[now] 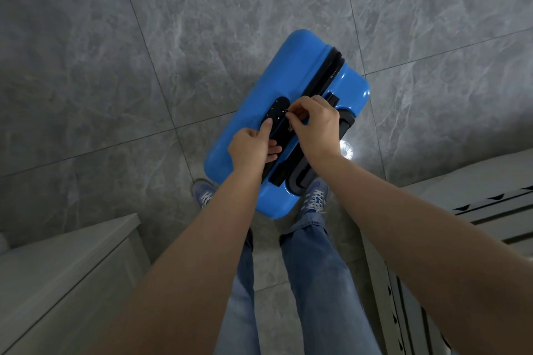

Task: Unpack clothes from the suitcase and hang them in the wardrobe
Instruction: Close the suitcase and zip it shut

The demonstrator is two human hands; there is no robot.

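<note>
A bright blue hard-shell suitcase [291, 72] stands closed on the grey tiled floor in front of my feet, seen from above. A black zipper band [323, 75] runs along its top. My left hand [251, 150] rests on the shell with its thumb pressed on the black lock panel [277, 108]. My right hand [314, 127] pinches a small metal zipper pull [287, 112] beside the lock. A black carry handle [300, 174] lies under my right wrist. No clothes are visible.
A pale cabinet top [57, 262] stands at the lower left. White furniture with dark slots [490, 204] is at the lower right. My blue shoes [315, 199] stand on either side of the suitcase's near end. Grey marble tiles [115, 66] stretch beyond.
</note>
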